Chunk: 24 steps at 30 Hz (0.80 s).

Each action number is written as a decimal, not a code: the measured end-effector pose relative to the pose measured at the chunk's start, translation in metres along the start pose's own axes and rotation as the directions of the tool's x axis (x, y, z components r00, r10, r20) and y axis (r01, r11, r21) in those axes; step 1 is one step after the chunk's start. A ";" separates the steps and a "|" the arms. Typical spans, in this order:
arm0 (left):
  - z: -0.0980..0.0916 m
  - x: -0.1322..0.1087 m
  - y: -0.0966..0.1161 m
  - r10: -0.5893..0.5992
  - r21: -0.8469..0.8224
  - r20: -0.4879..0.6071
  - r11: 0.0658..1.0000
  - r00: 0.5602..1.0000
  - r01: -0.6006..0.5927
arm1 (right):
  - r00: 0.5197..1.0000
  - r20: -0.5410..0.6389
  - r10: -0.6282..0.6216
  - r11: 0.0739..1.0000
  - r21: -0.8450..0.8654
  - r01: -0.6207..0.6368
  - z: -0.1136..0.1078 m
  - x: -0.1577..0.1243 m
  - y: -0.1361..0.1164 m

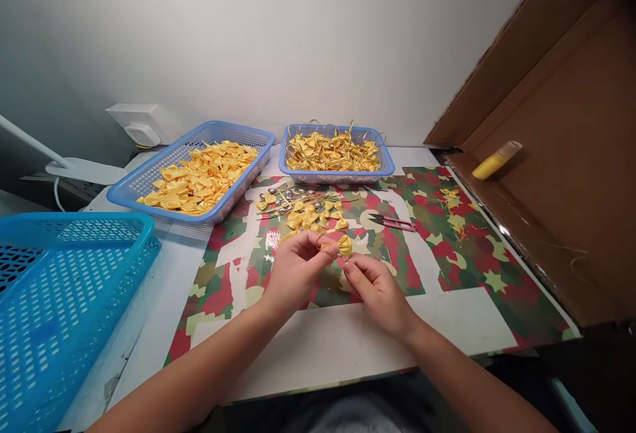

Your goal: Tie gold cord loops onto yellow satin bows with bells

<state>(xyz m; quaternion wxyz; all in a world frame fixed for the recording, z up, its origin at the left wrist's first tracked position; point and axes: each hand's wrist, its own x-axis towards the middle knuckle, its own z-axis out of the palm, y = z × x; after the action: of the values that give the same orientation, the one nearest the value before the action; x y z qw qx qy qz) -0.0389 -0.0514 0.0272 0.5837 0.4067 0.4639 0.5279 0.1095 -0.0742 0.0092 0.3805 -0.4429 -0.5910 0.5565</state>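
A yellow ribbon bow (344, 245) is pinched between the thumb and fingers of my left hand (297, 269), above the middle of the patterned mat. Just right of and below the bow, my right hand (380, 290) is closed, thumb against forefinger; what its fingertips grip is too small to make out. A thin gold loop shows by my left fingertips. Behind my hands lie several loose yellow bows (304, 216), with silver bells (284, 208) and gold ties beside them. A pair of thread snips (392, 222) rests on the mat to the right.
Two blue baskets, one (240, 196) with yellow bows and one (338, 175) with bows on gold ties, stand at the back. An empty turquoise basket (130, 282) is at the left. A cardboard box (556, 155) with a yellow tube (495, 160) borders the right.
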 end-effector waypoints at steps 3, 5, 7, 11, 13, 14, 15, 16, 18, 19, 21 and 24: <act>-0.001 0.001 0.002 -0.056 -0.022 0.009 0.998 0.998 0.056 | 0.998 0.022 0.055 0.998 -0.025 -0.055 -0.008 0.001 -0.002; -0.002 0.002 0.002 -0.054 -0.005 0.027 0.999 0.998 0.054 | 0.997 0.036 0.074 0.997 0.006 -0.074 -0.012 0.001 -0.004; -0.002 0.001 0.001 -0.028 0.020 0.039 0.999 0.999 0.028 | 0.998 0.038 0.054 0.998 0.036 -0.055 -0.015 0.002 -0.006; -0.003 0.000 -0.002 0.053 0.086 0.079 0.994 0.995 -0.060 | 0.999 0.020 -0.025 0.999 -0.025 0.026 -0.019 0.004 -0.010; -0.003 -0.001 -0.003 0.088 0.131 0.101 0.986 0.991 -0.101 | 0.998 0.013 -0.059 0.991 -0.118 0.060 -0.021 0.007 -0.013; -0.003 -0.002 -0.003 0.094 0.148 0.108 0.983 0.990 -0.110 | 0.997 0.020 -0.073 0.984 -0.160 0.075 -0.024 0.008 -0.015; -0.004 -0.002 -0.003 0.091 0.158 0.114 0.982 0.989 -0.108 | 0.995 0.034 -0.090 0.976 -0.197 0.095 -0.026 0.010 -0.017; -0.004 -0.002 -0.003 0.076 0.158 0.123 0.983 0.989 -0.095 | 0.993 0.051 -0.109 0.967 -0.226 0.118 -0.029 0.011 -0.020; -0.004 -0.002 -0.003 0.027 0.140 0.139 0.989 0.990 -0.046 | 0.984 0.097 -0.147 0.944 -0.284 0.169 -0.036 0.016 -0.025; -0.003 -0.002 -0.003 -0.007 0.125 0.144 0.992 0.990 -0.011 | 0.979 0.122 -0.162 0.929 -0.316 0.193 -0.039 0.019 -0.027; -0.003 0.000 -0.003 -0.077 0.087 0.147 0.994 0.986 0.064 | 0.968 0.185 -0.167 0.903 -0.366 0.226 -0.046 0.025 -0.029; -0.003 0.003 -0.004 -0.151 0.039 0.131 0.988 0.980 0.147 | 0.968 0.219 -0.121 0.906 -0.375 0.198 -0.049 0.029 -0.028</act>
<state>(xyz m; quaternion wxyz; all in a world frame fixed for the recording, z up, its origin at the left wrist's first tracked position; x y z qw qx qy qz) -0.0408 -0.0488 0.0225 0.6453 0.4136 0.4605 0.4477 0.1439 -0.0308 0.0399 0.2694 -0.4050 -0.7588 0.4331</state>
